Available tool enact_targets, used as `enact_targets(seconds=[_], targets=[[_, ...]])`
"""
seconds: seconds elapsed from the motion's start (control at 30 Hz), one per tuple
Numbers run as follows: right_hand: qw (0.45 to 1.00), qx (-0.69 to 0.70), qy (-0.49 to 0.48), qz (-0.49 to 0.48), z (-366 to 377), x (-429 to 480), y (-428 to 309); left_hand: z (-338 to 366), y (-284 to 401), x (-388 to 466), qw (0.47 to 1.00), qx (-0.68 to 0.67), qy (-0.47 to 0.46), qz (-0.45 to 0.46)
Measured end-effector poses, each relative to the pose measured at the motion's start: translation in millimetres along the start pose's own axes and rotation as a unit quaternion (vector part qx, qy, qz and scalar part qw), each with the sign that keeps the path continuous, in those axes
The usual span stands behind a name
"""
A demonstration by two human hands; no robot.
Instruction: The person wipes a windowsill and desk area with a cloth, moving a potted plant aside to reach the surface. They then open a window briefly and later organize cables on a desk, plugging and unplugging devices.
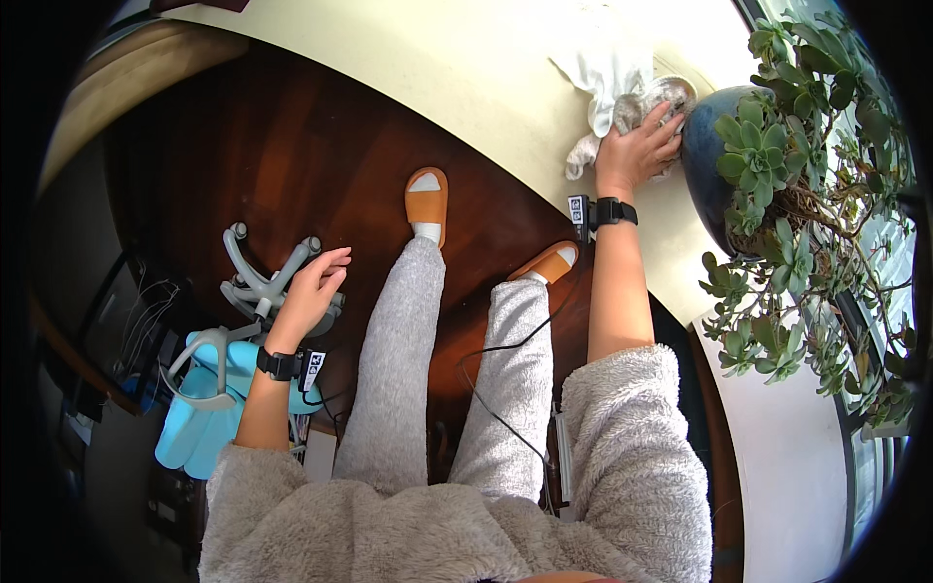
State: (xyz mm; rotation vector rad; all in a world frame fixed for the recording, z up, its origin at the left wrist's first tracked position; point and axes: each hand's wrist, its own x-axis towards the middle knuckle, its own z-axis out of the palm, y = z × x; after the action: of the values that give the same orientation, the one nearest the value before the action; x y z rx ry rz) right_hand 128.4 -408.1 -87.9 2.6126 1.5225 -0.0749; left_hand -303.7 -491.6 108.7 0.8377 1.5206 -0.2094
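Note:
My right hand (635, 151) presses on a bunched white and greyish cloth (633, 109) on the pale tabletop (503, 95). Part of the cloth spreads out beyond my fingers, and a crumpled end sticks out to the left of my wrist. The fingertips come close to a blue glazed plant pot (707, 146), which holds a leafy succulent (758, 157). My left hand (315, 288) hangs over the dark wooden floor with its fingers slightly bent and nothing in it. Both wrists wear black straps with small devices.
A light-blue swivel chair (200, 415) with a grey base (262, 284) stands at the left. A black cable (503, 346) runs across my leg. Loose thin cords (149, 313) lie at the far left. Windows line the right side behind the succulent. Orange slippers (426, 208) are on my feet.

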Motion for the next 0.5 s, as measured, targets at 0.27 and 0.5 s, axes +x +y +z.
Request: enact_targets(seconds=[0.27, 0.5], targets=[[0.983, 0.113, 0.137, -0.048, 2, 87, -97, -16, -2, -2, 1.0, -0.006, -0.008, -0.018], [0.928, 0.207, -0.069, -0.301, -30, -39, -119, -17, 7, 0, 0.999, -0.034, 0.01, -0.009]])
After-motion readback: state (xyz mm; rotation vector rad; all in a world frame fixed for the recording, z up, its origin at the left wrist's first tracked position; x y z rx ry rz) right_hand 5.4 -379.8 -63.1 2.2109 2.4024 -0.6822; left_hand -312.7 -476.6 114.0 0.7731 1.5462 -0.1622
